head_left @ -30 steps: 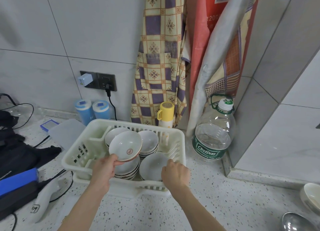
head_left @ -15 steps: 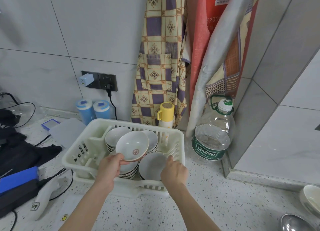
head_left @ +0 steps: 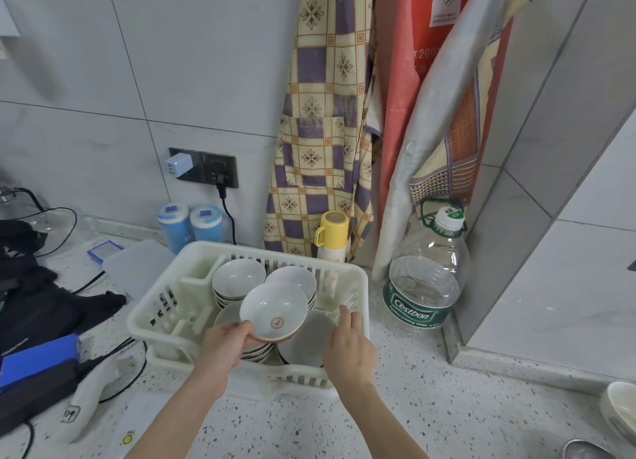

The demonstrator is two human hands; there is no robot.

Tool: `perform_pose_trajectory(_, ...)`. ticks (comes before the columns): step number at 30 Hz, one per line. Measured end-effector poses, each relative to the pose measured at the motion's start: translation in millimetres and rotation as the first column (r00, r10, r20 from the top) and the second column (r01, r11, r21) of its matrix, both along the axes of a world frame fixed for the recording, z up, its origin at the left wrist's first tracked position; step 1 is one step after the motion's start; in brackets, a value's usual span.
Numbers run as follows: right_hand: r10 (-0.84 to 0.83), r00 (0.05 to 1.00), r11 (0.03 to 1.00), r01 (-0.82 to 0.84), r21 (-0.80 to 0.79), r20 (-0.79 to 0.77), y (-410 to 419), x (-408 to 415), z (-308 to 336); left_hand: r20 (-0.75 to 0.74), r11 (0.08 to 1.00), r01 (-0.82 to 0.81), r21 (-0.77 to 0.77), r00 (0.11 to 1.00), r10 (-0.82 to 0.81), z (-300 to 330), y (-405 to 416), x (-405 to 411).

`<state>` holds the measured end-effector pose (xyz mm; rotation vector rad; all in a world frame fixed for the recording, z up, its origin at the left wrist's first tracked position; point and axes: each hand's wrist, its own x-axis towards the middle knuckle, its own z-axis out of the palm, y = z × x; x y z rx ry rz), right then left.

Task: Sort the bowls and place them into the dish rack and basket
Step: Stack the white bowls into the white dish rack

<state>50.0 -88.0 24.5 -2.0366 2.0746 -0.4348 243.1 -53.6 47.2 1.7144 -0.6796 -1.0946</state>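
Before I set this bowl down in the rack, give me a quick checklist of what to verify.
1. Grip: left hand pinches the bowl at its near rim, ok.
2. Bowl level: tilted toward the camera, not ok.
3. Right hand: inside the rack at the leaning plate, open, holding nothing; whether it touches, cannot tell.
4. Landing spot: three stacks already sit under the bowl; stacking room, cannot tell.
5. Rack steady on the counter: flat, ok.
6. Bottle stands apart from the rack, ok.
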Motion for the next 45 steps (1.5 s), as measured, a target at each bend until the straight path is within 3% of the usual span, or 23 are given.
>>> perform_pose_trajectory(3,0.002,0.988,0.996,0.011,-0.085,0.152,4.1,-6.6,-3.8,0.133,0.998,0.065,-0.012,0.989,-0.063,-0.9,-1.3,-3.2)
perform_pose_trajectory(10,0.033,0.971,0.998,-0.019,-0.063,0.235,3.0,-9.1,-4.1,0.272,0.977,0.21,0.038,0.939,-0.212,-9.8,-14.1,-17.2)
perform_pose_trajectory(15,-0.002,0.997,1.0,0.004,-0.02,0.081,0.2,-9.9,-3.5,0.379,0.953,0.282,0.112,0.874,-0.304,-16.3,-19.9,-29.1)
perform_pose_trajectory(20,-0.014,1.0,1.0,0.014,-0.001,0.025,-2.6,-8.0,-5.1,0.544,0.921,0.346,0.177,0.745,-0.385,-18.2,-23.6,-31.3)
perform_pose_trajectory(26,-0.016,1.0,1.0,0.015,0.007,0.024,-4.4,-6.5,-7.7,0.616,0.912,0.359,0.2,0.678,-0.402,-20.5,-24.3,-31.2)
perform_pose_trajectory(36,0.01,0.999,0.999,-0.009,0.044,-0.032,-5.1,-3.1,-7.2,0.654,0.897,0.417,0.15,0.638,-0.406,-27.0,-22.6,-29.5)
perform_pose_trajectory(45,0.033,0.998,0.999,-0.031,0.045,-0.061,-4.8,-0.9,-7.1,0.665,0.905,0.415,0.09,0.651,-0.365,-36.3,-20.0,-29.9)
